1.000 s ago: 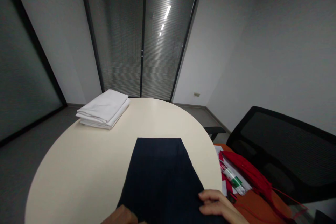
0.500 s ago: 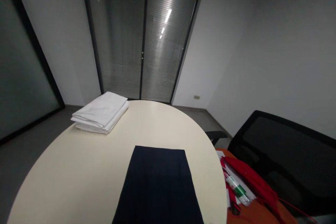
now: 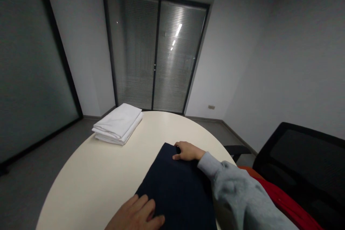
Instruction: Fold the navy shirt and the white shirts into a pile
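Note:
A flat dark navy cloth (image 3: 172,183) lies on the round cream table, running out of view at the bottom. At its far end my right hand (image 3: 186,151), in a grey sleeve, has thumb and fingers bent around the cloth's edge. Lower down, my left hand (image 3: 136,214) is at the cloth's left edge with its fingers curled onto the fabric. Part of the left hand is cut off by the bottom of the view. My right forearm covers the cloth's right side.
A folded white cloth stack (image 3: 118,122) sits at the table's far left edge. To the right stands a black mesh chair (image 3: 302,165), with a red item (image 3: 285,201) beside my sleeve. The table's rim (image 3: 161,112) curves before a glazed door (image 3: 156,54).
Both my hands have come into view and taken hold of the navy cloth. Its far end has shifted right and the cloth now lies slanted. The camera view has tilted and shifted somewhat.

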{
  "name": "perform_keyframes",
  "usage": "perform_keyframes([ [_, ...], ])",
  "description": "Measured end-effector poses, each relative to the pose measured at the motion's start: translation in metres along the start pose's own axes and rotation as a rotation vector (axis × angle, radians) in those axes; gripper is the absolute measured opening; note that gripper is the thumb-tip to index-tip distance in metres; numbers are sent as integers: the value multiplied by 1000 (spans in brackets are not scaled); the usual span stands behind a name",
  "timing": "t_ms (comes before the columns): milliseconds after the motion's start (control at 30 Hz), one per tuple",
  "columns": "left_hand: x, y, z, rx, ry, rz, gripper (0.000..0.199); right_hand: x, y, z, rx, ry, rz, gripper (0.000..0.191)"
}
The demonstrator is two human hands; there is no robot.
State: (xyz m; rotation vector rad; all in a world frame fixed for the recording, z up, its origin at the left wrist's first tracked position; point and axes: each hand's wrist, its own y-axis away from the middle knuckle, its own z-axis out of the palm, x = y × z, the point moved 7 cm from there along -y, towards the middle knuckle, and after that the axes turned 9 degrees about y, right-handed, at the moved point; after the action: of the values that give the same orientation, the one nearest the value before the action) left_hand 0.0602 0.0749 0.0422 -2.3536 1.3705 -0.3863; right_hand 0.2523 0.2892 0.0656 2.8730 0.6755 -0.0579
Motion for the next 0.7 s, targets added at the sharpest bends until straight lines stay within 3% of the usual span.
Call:
perform_keyframes([
  [133, -9, -27, -24, -239, 182, -53, 15, -1, -33, -9, 46, -8, -50, 30],
  [233, -4, -61, -30, -270, 350, -87, 40, -17, -45, -19, 141, -4, -95, 24],
  [300, 7, -82, -16, -216, 376, -8, 55, -23, -47, -21, 183, -2, -106, 27],
  [367, 20, -94, 9, -139, 314, 111, 45, -17, -46, -18, 186, 2, -85, 34],
  [500, 33, -90, 55, -19, 163, 241, 32, 22, -30, -1, 69, 30, 16, 54],
  [600, 33, -84, 64, -6, 173, 252, 35, 41, -18, 2, 1, 55, 32, 54],
  [700, 30, -84, 59, -53, 211, 240, 37, 28, -8, -20, 38, 87, -19, 38],
])
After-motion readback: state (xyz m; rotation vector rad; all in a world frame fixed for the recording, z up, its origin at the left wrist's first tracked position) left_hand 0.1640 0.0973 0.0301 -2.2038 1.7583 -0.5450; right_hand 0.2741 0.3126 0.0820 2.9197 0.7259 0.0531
